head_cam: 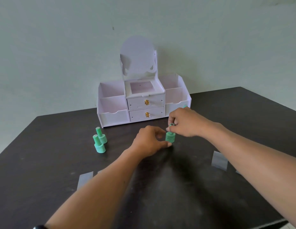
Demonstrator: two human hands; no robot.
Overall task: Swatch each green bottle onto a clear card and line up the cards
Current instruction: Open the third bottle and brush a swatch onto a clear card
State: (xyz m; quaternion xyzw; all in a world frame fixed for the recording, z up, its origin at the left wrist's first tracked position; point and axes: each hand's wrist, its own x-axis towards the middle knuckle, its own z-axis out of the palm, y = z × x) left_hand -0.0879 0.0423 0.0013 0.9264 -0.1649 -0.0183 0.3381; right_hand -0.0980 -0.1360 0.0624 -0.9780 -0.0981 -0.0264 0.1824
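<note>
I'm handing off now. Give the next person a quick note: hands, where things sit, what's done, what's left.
Left hand steadies the third green bottle at mid-table.
Right hand pinches its cap just above the neck.
Two capped green bottles stand to the left.
Clear cards: one near left, one near right, another at the right arm, mostly hidden.
No paint visible on any card; lining up remains.

Cap mostly hidden by fingers

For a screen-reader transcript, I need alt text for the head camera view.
Two bare hands work a green bottle on a dark table: the left hand steadies its base, the right hand grips its cap. Two capped green bottles stand left, before a white organizer; clear cards lie nearer.
</note>
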